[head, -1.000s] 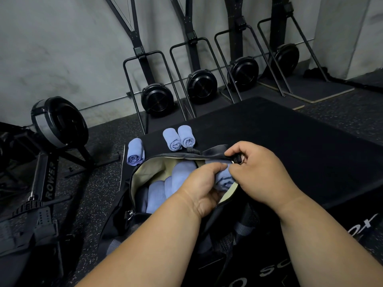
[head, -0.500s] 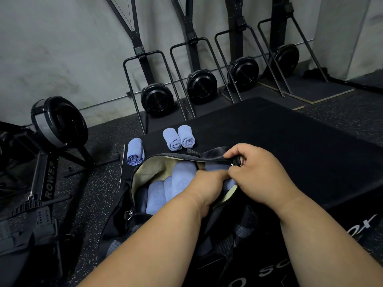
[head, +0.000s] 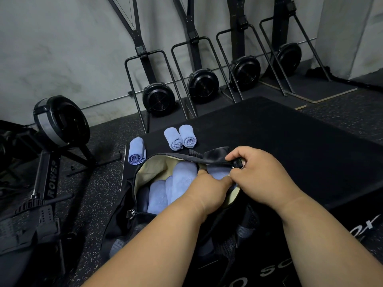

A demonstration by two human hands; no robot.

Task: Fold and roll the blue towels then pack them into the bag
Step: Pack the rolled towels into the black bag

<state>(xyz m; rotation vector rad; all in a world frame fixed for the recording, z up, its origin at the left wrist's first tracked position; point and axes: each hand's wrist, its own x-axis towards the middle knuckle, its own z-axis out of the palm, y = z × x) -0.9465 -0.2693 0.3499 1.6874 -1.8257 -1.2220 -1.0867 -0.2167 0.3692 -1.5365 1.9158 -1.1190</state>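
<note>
From the head camera I see the black bag (head: pixel 124 222) lying open in front of me, its pale lining showing and its mouth facing up. My right hand (head: pixel 263 175) has its fingers curled round the dark far edge of the bag's opening, next to a small metal ring (head: pixel 243 163), and holds that edge up. My left hand (head: pixel 209 191) reaches into the opening, fingers bent down on a rolled blue towel (head: pixel 217 172) tucked just under the held edge; the fingertips are hidden behind the hand, so I cannot tell whether they grip the roll or only press on it. Beside it, further left inside the bag, several more blue rolls (head: pixel 165 191) lie packed side by side, touching each other. Three rolled towels are outside the bag: a pair (head: pixel 180 138) lying side by side and touching on the black mat (head: pixel 290 141) just beyond the bag, and a single roll (head: pixel 136 151) at the mat's left corner, close to the bag's rim. A rowing machine (head: pixel 51 158) stands on the speckled floor to my left, and four more stand upright against the grey wall.
</note>
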